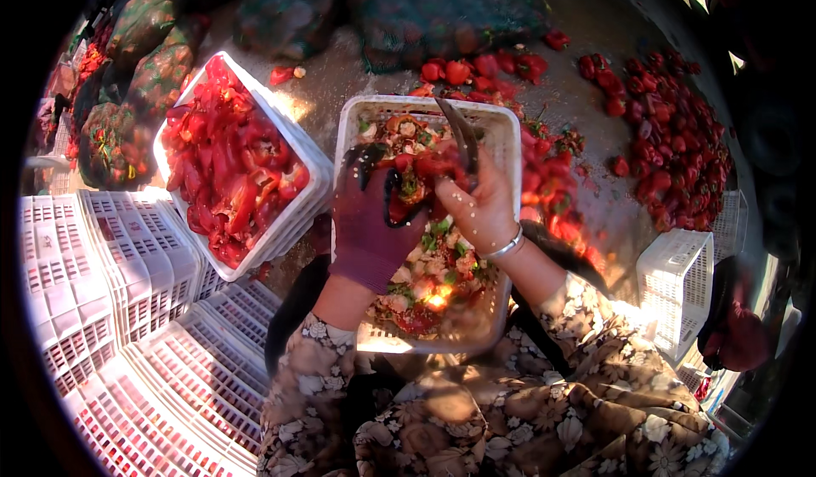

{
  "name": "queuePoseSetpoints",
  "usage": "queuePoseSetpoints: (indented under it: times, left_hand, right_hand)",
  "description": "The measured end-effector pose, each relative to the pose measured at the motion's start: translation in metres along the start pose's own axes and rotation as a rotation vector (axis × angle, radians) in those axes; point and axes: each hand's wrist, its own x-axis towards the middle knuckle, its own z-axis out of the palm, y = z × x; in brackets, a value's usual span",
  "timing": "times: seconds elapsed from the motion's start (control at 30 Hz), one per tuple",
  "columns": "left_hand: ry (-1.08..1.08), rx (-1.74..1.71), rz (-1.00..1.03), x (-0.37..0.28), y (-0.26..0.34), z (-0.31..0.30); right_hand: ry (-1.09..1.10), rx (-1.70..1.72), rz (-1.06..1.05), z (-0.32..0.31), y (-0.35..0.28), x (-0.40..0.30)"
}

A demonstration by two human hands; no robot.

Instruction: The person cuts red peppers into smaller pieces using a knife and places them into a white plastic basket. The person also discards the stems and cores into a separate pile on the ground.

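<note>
My left hand (376, 228), in a purple knit glove with black-coated fingers, holds a red bell pepper (413, 187) whose green stem end shows. On my bare right hand (478, 209), a silver bangle circles the wrist. That hand grips a curved knife (460, 129), its dark blade pointing away from me; the handle is hidden in the fist. My right thumb is close to the pepper, though I cannot tell if it touches. Both hands are over a white plastic crate (515, 158). Pepper cores (440, 263), seeds and green stems lie inside it.
To the left, a tilted crate (322, 180) on a stack holds cut red peppers (223, 158). Stacked white crates (137, 241) stand nearer. Whole peppers (669, 139) lie heaped at right, others (484, 69) ahead beside mesh sacks (446, 11). Another crate (669, 286) sits right.
</note>
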Motion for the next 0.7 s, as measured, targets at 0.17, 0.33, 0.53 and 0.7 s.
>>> queuePoseSetpoints:
  times: [0.17,0.33,0.53,0.7]
  left_hand:
    - [-0.051,-0.576,-0.128,-0.002,-0.002,-0.002]
    - [0.044,-0.426,0.183,-0.01,-0.003,-0.003]
    - [-0.324,-0.426,0.287,-0.018,-0.005,-0.025]
    - [0.06,-0.685,-0.092,-0.001,-0.004,-0.007]
  right_hand:
    - [-0.004,-0.114,-0.029,-0.006,0.009,0.004]
    - [0.098,-0.033,-0.056,-0.021,0.006,0.02]
    - [0.183,0.004,-0.035,-0.053,0.009,0.037]
    - [0.094,-0.211,-0.061,-0.056,0.013,0.037]
